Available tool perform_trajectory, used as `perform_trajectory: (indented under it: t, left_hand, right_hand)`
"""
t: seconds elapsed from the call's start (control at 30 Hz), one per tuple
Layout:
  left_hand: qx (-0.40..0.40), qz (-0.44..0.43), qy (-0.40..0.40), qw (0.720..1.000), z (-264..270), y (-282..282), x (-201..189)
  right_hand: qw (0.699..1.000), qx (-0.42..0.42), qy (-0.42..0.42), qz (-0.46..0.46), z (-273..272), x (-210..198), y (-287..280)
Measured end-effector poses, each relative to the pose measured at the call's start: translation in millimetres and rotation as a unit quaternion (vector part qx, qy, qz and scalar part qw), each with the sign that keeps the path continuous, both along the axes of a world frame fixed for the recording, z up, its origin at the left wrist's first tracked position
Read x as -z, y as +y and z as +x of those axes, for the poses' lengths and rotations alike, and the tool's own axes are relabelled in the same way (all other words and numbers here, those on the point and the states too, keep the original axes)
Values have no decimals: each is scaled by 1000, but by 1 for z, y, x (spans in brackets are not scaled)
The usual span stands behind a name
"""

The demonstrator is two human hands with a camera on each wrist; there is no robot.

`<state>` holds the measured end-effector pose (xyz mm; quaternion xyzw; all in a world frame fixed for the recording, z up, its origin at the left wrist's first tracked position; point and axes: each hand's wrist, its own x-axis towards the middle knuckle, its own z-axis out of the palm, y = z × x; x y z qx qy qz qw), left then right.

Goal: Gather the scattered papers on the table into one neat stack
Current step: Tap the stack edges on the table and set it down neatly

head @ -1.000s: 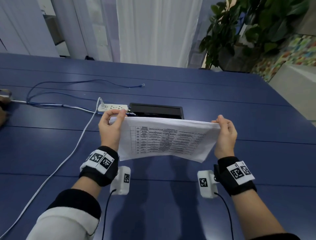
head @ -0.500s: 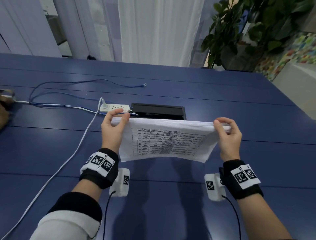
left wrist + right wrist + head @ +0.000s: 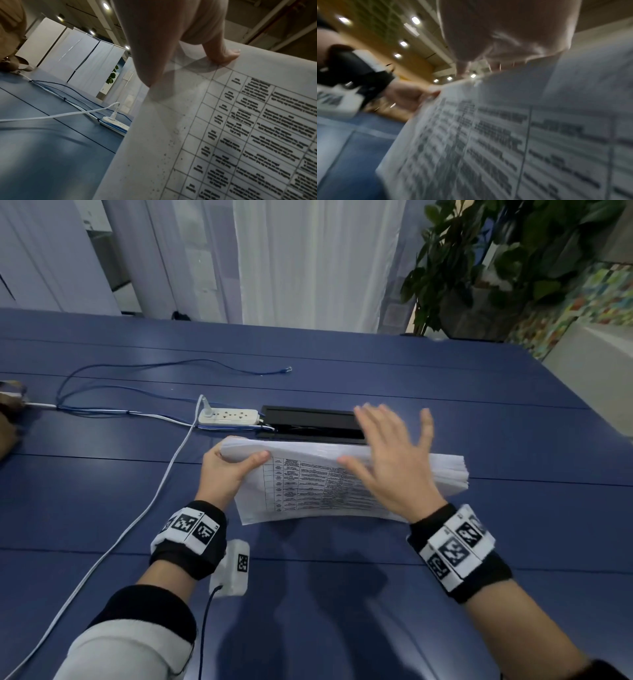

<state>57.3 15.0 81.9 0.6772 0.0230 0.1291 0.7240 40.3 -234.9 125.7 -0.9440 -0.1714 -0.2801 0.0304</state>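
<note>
A thick stack of white papers [image 3: 301, 484] with a printed table on top stands tilted on its long edge on the blue table [image 3: 411, 371]. My left hand [image 3: 227, 470] grips the stack's upper left corner, thumb on the front sheet. My right hand [image 3: 394, 460] is flat and blurred, fingers spread, over the top right part of the stack; whether it touches is unclear. The left wrist view shows my thumb [image 3: 224, 56] pressed on the printed sheet [image 3: 223, 135]. The right wrist view shows the blurred sheet [image 3: 505, 142] under my palm and my left hand [image 3: 409, 96] at its far corner.
A white power strip [image 3: 233, 416] and a black cable box [image 3: 308, 422] lie just behind the stack. White and blue cables [image 3: 144, 501] run across the table's left side. A potted plant [image 3: 496, 261] stands beyond the far right corner. Another person's hand [image 3: 8, 412] shows at the left edge.
My right hand has let go of the stack's right corner and swung flat over its top. The stack has tipped lower toward the table. My left hand keeps its grip.
</note>
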Motion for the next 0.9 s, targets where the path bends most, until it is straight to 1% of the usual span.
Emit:
perform_trajectory:
  t: [0.07,0.1,0.17,0.23,0.3,0.4,0.47,0.57,0.63,0.67,0.73,0.77,0.8,0.83,0.9]
  left_hand:
    - [9,-6,1,1000,1,2,0]
    - [22,-5,3,1000,1,3,-1]
    - [47,17,13,999,2,4,1]
    - [53,44,19,997,1,0,1]
    - [33,36,9,999,1,-5,0]
    - [4,1,-6,1000,1,-7,-6]
    - [-2,-21,-6,1000,1,1,-9]
    - [0,-17,-6,1000,-1,13,-5]
    - [10,-5,-9,1000,-4,13,-5]
    - [7,-7,-14,1000,-6,11,-9]
    - [-5,-17,-32,999,-4,10,-20]
    - [-8,-20,-42,999,-2,12,-26]
    - [-8,-18,-49,999,-1,14,-31]
    - [-4,-14,-54,998,1,17,-33]
    - [17,0,-40,999,3,20,-28]
  right_hand:
    - [995,-10,25,-93,5,14,6]
    - [993,-16,36,-108,10,16,4]
    - [987,-26,116,-105,15,10,-2]
    - [974,-26,189,-120,18,2,-6]
    - [972,-30,202,-114,21,-7,-4]
    - [978,-29,196,-58,26,-20,-7]
    - [971,14,238,-30,28,-30,-24]
    - [954,80,285,-43,27,-32,-54]
    - [956,88,274,-62,27,-27,-61]
    - [964,81,248,-60,26,-26,-62]
    - [986,47,159,-22,23,-34,-63]
    - [993,32,116,-3,20,-41,-65]
    - [995,20,93,9,17,-46,-66]
    - [995,18,97,7,16,-49,-66]
    - [984,39,169,-33,16,-45,-63]
